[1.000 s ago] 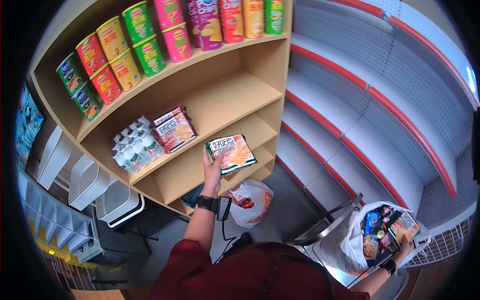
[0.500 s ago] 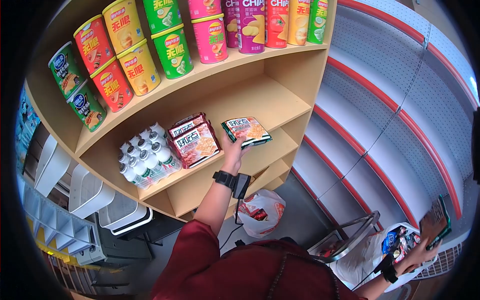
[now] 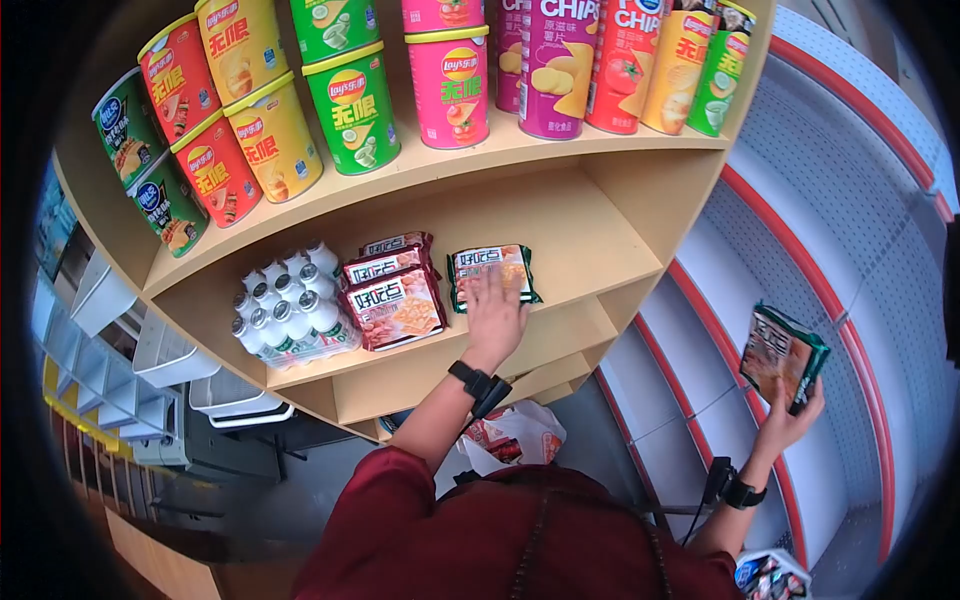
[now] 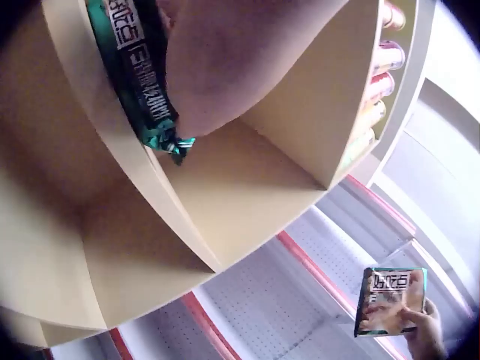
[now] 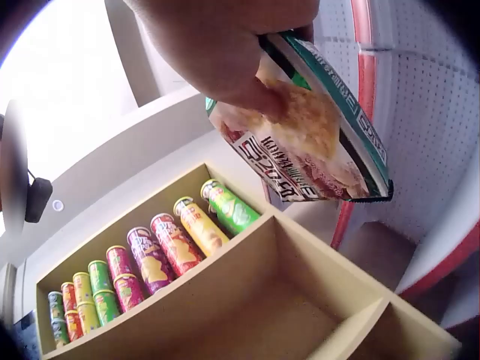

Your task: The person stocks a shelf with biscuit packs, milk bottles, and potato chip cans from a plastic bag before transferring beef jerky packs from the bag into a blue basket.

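Observation:
In the head view a green cracker pack [image 3: 492, 262] stands on the middle shelf, right of the dark red cracker packs [image 3: 396, 308]. My left hand [image 3: 497, 322] rests on its front with fingers extended and spread. The left wrist view has that green pack [image 4: 135, 75] at the shelf edge, partly hidden by the hand [image 4: 232, 60]. Off to the right, my right hand [image 3: 790, 420] holds a second green pack [image 3: 782, 355] in the air, thumb on its front; the right wrist view shows this pack [image 5: 307, 135] tilted in the grip.
Bottles in clear wrap [image 3: 290, 310] stand left of the red packs. Chip cans [image 3: 350, 110] line the shelf above. Grey shelving with red edges [image 3: 860, 350] is on the right. A white bag [image 3: 515, 440] lies below the wooden shelves; another bag [image 3: 770, 575] is at the lower right.
The left hand's green pack has moved from mid-air onto the shelf beside the red packs, and the fingers now lie over its front. The right hand has lifted its pack from the bag and brought it inward.

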A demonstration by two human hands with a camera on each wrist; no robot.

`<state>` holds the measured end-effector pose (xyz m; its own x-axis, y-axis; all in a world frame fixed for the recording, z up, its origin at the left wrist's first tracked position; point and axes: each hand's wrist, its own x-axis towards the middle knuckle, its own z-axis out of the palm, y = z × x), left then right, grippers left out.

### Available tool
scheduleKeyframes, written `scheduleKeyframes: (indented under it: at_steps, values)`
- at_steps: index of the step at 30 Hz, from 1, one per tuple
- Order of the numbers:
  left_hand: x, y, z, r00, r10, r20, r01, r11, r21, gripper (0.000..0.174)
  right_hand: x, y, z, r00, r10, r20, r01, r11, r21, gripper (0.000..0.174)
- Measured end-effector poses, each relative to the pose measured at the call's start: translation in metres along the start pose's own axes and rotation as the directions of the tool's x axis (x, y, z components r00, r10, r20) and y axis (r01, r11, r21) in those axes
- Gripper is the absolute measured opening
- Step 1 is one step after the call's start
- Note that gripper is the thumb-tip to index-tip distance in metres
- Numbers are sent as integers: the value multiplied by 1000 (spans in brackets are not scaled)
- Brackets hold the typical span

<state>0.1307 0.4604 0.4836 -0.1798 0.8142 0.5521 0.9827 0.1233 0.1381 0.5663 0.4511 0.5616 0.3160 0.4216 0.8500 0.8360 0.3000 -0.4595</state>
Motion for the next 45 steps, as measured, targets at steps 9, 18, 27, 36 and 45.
scheduleKeyframes:
  at_steps: [9, 18, 27, 36, 45]
  values:
    - [29, -9, 26, 992, -126, -16, 127, 985, 114, 45, -9, -42, 119, 922, -87, 378, -65, 926, 371, 51]
    - [28, -18, 9, 982, -114, -153, 105, 992, -66, 43, -61, -79, 206, 694, -52, 718, -584, 542, 604, 60]
    - [-41, -17, -31, 952, -207, -226, 156, 962, -223, 38, -129, -184, 268, 414, -344, 843, -873, 114, 475, 56]
    - [-51, -25, -35, 912, -311, -267, 283, 949, -137, 41, -159, -220, 278, 451, -384, 806, -808, 208, 552, 46]
    - [-50, -29, -29, 914, -309, -263, 286, 950, -122, 38, -153, -215, 288, 385, -434, 814, -621, 530, 577, 58]
